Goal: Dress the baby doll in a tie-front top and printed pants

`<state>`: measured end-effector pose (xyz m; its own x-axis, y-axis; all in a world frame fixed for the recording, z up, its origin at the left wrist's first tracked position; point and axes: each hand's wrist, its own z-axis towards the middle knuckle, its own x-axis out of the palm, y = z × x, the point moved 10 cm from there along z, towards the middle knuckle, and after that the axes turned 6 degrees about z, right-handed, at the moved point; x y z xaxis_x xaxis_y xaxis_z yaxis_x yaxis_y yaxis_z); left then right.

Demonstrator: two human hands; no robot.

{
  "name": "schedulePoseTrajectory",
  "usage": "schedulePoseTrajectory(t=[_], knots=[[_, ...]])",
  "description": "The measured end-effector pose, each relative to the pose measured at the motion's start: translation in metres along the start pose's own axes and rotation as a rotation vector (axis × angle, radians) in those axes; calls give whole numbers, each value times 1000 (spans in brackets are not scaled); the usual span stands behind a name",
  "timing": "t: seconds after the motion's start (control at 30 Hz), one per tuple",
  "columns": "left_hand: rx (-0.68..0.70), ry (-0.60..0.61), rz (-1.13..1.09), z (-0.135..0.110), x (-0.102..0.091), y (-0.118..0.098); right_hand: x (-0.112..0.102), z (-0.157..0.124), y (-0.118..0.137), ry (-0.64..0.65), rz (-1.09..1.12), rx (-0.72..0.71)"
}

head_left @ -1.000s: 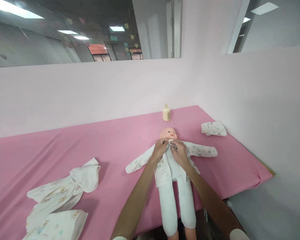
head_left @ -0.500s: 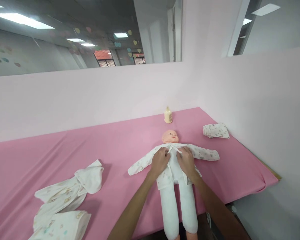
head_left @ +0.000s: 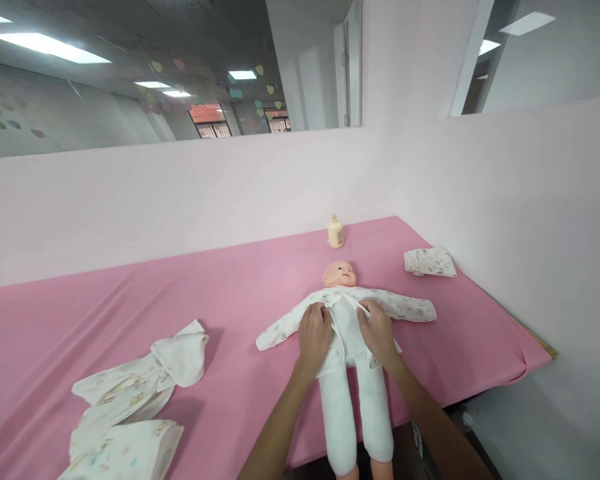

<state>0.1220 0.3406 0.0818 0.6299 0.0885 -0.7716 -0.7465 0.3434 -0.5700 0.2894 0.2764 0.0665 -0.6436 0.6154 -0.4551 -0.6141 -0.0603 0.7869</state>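
— Where are your hands?
— My left hand (head_left: pixel 314 331) lies flat, open, on the doll (head_left: pixel 349 347); my right hand (head_left: pixel 377 328) pinches its printed shirt (head_left: pixel 405 307), below the bottle (head_left: pixel 335 233).

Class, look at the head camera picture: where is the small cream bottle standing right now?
The cream bottle stands upright at the far edge of the pink table, against the wall, just beyond the doll.
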Motion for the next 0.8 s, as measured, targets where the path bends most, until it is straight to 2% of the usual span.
schedulePoseTrajectory(t=[0.2, 0.33, 0.43, 0.6, 0.8], knots=[[137, -104, 95, 0, 1, -9, -4, 0, 12, -26, -40, -69], [206, -111, 190, 3, 10, -11, -6, 1, 16, -23, 21, -39], [209, -116, 182, 5, 12, -10, -7, 2, 17, -28, 54, -3], [168, -152, 88, 6, 6, -7, -6, 7, 20, -59, 61, -21], [209, -99, 109, 8, 14, -13, 5, 11, 28, -42, 53, -31]])
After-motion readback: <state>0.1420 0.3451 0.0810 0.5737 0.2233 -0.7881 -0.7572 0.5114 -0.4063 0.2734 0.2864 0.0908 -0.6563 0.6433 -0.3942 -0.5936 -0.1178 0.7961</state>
